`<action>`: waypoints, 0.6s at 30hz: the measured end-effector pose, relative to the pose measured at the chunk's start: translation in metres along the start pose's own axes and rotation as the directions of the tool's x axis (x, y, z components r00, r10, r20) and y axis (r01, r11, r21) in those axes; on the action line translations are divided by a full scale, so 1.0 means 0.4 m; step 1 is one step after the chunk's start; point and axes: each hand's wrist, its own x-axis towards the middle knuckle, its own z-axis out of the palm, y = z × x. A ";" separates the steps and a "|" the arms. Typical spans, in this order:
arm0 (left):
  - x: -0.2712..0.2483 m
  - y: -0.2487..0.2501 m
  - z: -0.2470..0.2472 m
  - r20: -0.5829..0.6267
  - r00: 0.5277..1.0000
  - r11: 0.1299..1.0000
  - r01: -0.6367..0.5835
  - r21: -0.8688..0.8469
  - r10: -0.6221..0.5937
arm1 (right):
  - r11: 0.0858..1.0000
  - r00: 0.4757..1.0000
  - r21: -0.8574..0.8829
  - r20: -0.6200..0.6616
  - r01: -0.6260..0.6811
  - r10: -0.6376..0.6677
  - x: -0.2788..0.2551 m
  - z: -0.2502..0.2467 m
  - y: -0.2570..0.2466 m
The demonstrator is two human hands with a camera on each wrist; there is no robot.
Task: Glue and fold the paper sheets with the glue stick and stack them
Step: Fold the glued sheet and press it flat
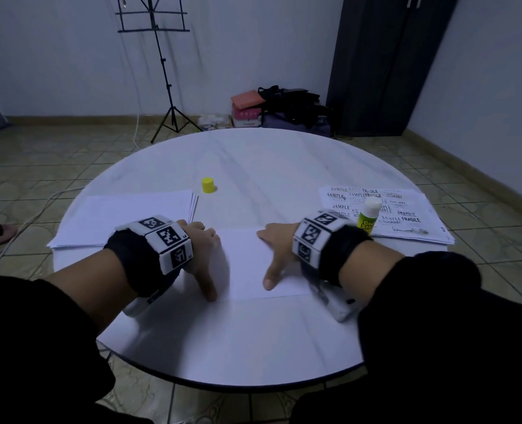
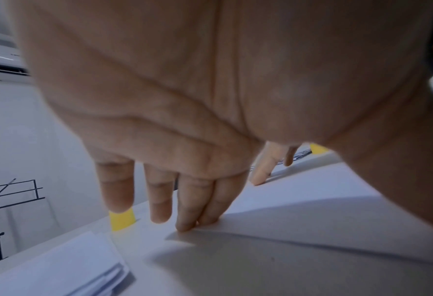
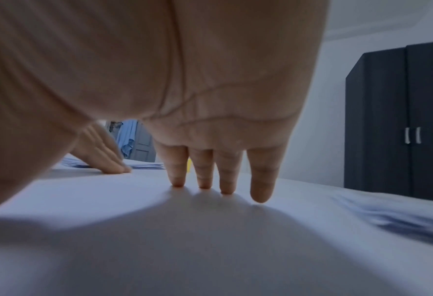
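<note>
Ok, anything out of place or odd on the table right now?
One thing: the glue stick stands uncapped on the printed sheets at right, while its yellow cap sits apart, mid-table. Nothing looks spilled or damaged.

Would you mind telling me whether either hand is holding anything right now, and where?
Nothing is gripped. The left hand and right hand press straight fingers flat on the folded sheet, near its side edges.
</note>
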 end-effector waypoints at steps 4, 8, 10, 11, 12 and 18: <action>-0.012 -0.002 -0.004 -0.035 0.999 0.999 -0.040 0.000 0.040 | 0.998 1.000 0.055 0.007 -0.019 0.018 -0.044 0.022 0.081; -0.022 0.002 -0.009 -0.037 0.999 0.999 -0.032 0.007 0.032 | 0.999 0.999 0.041 0.033 -0.033 0.031 -0.067 0.035 0.137; -0.029 0.007 -0.015 -0.030 0.999 1.000 -0.019 0.007 0.019 | 0.998 0.997 0.006 0.060 -0.056 0.056 -0.078 0.038 0.152; -0.031 0.008 -0.016 -0.032 0.999 1.000 -0.017 -0.005 0.017 | 0.998 0.996 -0.009 0.066 -0.066 0.067 -0.083 0.040 0.157; -0.036 0.009 -0.018 -0.029 1.000 1.000 -0.006 -0.027 0.005 | 0.997 0.995 -0.023 0.068 -0.072 0.073 -0.085 0.043 0.159; -0.021 -0.005 -0.006 -0.006 0.998 0.991 0.054 -0.126 -0.055 | 0.993 0.987 -0.018 0.110 -0.115 0.116 -0.069 0.036 0.143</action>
